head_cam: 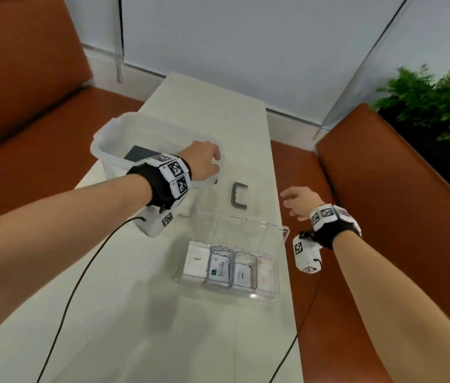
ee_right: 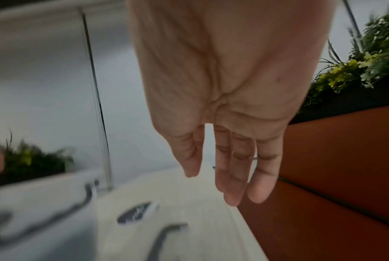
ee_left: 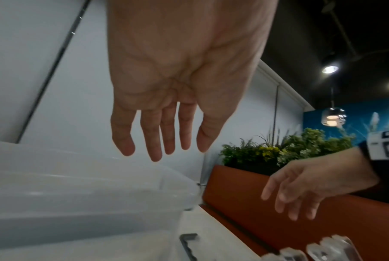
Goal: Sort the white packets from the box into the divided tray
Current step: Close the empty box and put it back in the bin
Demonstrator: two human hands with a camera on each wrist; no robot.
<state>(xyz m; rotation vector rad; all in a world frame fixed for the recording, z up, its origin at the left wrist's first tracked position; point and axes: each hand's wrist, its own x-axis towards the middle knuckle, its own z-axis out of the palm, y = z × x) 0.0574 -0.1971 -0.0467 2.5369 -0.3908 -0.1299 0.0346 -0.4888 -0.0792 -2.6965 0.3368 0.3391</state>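
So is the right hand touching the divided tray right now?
Apart. The head view shows the right hand empty, hovering beyond the divided tray, bare table between them.

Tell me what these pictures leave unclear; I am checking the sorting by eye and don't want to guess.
- Contents of the box: in the head view the left hand and wristband cover much of the inside; the left wrist view shows only its frosted wall.
- Packet in the tray's rightmost compartment: print too faint and small to read.
- Table items in the right wrist view: motion blur smears them below the right hand.
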